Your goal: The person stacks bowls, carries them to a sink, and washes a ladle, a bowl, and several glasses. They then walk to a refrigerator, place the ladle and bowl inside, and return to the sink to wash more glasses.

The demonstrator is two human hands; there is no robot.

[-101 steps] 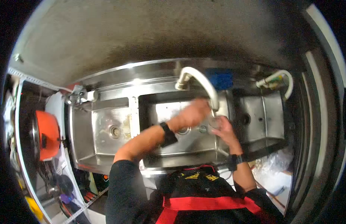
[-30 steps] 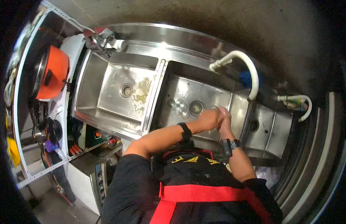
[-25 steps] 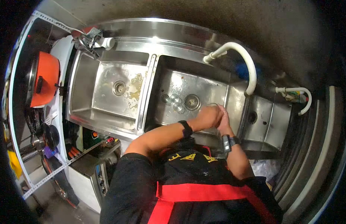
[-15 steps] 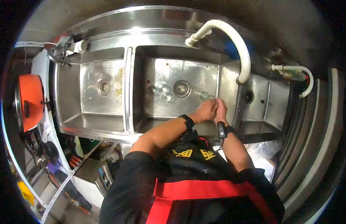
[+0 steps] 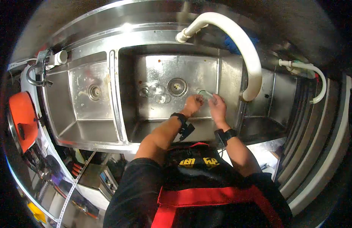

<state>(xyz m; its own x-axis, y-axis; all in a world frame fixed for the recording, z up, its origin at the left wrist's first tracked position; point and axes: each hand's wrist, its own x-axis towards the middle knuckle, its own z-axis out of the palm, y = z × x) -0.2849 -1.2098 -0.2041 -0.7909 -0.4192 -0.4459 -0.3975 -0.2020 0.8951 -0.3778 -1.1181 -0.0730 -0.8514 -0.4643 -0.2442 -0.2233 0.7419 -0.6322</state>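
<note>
My right hand (image 5: 218, 108) is over the right part of the middle sink basin (image 5: 229, 81), its fingers closed on a small clear drinking glass (image 5: 207, 94) with a greenish rim. The glass leans toward the upper left. Just left of it, my left hand (image 5: 192, 106) has its fingers curled; what they hold, if anything, I cannot make out. Several clear glasses (image 5: 162, 98) stand grouped on the basin floor left of the drain (image 5: 177, 87), apart from both hands.
A thick white faucet (image 5: 247, 49) arches over the right side of the middle basin. Smaller basins lie left (image 5: 88, 114) and right (image 5: 259, 110), behind steel dividers. Another white faucet (image 5: 319, 76) hangs at the far right. An orange-red pan (image 5: 24, 117) is at the left.
My hands, close together half a second ago, have moved apart. The left has shifted left, and the glass by my right hand now shows more fully. The view has shifted slightly.
</note>
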